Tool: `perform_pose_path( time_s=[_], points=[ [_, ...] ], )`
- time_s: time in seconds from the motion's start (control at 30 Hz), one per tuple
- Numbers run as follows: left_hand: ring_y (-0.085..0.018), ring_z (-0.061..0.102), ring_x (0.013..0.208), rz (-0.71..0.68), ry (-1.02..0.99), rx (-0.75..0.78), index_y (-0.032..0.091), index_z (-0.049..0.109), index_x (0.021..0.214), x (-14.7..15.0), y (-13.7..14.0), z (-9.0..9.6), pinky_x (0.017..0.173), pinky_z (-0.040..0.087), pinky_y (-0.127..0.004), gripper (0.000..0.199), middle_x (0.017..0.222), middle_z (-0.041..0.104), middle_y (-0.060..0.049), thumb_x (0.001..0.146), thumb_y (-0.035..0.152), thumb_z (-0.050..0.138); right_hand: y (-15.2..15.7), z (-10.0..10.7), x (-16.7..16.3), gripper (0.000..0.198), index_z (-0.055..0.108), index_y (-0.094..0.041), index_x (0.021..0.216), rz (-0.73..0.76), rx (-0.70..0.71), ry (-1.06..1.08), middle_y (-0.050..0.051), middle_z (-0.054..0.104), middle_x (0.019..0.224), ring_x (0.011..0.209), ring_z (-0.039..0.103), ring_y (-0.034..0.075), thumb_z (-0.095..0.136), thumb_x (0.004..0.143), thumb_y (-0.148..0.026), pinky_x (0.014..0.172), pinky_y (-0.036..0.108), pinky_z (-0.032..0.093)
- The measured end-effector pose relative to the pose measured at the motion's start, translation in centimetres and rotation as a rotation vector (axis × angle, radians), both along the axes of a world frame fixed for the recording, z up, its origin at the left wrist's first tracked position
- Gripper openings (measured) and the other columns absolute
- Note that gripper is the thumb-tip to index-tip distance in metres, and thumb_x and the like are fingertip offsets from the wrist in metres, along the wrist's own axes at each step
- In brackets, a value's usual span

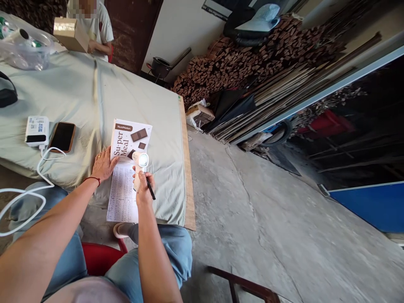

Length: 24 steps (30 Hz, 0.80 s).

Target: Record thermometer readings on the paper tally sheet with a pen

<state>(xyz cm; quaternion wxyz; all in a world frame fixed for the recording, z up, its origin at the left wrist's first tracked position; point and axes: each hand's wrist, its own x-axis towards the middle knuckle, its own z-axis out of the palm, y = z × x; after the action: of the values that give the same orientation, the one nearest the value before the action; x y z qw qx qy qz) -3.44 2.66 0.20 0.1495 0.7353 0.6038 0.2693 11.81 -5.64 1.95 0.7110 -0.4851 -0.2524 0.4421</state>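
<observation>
My left hand [103,165] lies on the cloth with fingers stretched out, its thumb touching the lower edge of a white box [126,135] printed "NutriMotion Su-per Meal". Below that box, a printed paper sheet [121,198] hangs partly past the table's near edge. My right hand [145,187] is closed around the handle of a white flashlight [136,182] with a bright, lit head, held over the sheet and the box's lower edge. A thin black stick like a pen [150,189] juts from the same hand.
A cloth-covered table [160,113] bears a phone [62,136], a white device [37,130] with a cable [41,168], and a clear plastic tub [27,50]. Across it, a person [102,31] handles a cardboard box [71,34]. Stacked firewood [208,69] lines the wall.
</observation>
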Motion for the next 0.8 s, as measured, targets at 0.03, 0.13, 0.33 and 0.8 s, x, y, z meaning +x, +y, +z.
perform_pose_path(
  time_s=[0.03, 0.13, 0.33, 0.8],
  points=[
    [-0.033, 0.050, 0.131, 0.001, 0.002, -0.001, 0.009, 0.032, 0.151, 0.0, 0.0, 0.0, 0.113, 0.032, -0.049, 0.077, 0.141, 0.055, -0.021, 0.099, 0.064, 0.019, 0.1, -0.1, -0.1, 0.046, 0.038, -0.024, 0.078, -0.004, 0.004, 0.003, 0.000, 0.076, 0.084, 0.063, 0.065, 0.011, 0.075, 0.066, -0.050, 0.055, 0.024, 0.048],
    [-0.033, 0.051, 0.131, 0.002, 0.016, -0.012, 0.008, 0.032, 0.151, 0.0, 0.0, 0.1, 0.113, 0.033, -0.048, 0.077, 0.141, 0.055, -0.022, 0.099, 0.063, 0.017, 0.2, -0.4, -0.5, 0.046, 0.038, -0.025, 0.079, -0.035, 0.011, -0.003, -0.003, 0.072, 0.080, 0.066, 0.066, 0.012, 0.076, 0.065, -0.047, 0.062, 0.026, 0.052],
    [-0.033, 0.052, 0.130, 0.013, 0.037, -0.011, 0.008, 0.033, 0.151, 0.1, 0.1, 0.1, 0.113, 0.033, -0.047, 0.079, 0.139, 0.056, -0.022, 0.099, 0.065, 0.016, 0.2, -0.3, -0.6, 0.046, 0.038, -0.025, 0.080, -0.018, 0.013, 0.011, -0.004, 0.069, 0.075, 0.067, 0.066, 0.012, 0.076, 0.065, -0.046, 0.063, 0.026, 0.052],
    [-0.032, 0.049, 0.134, -0.011, 0.027, -0.018, 0.009, 0.030, 0.150, -0.1, 0.0, 0.1, 0.114, 0.032, -0.049, 0.069, 0.143, 0.054, -0.020, 0.099, 0.056, 0.027, -1.0, 1.5, -1.2, 0.042, 0.037, -0.024, 0.075, 0.100, 0.023, 0.069, 0.005, 0.077, 0.092, 0.065, 0.064, 0.012, 0.072, 0.068, -0.046, 0.054, 0.022, 0.046]
  ],
)
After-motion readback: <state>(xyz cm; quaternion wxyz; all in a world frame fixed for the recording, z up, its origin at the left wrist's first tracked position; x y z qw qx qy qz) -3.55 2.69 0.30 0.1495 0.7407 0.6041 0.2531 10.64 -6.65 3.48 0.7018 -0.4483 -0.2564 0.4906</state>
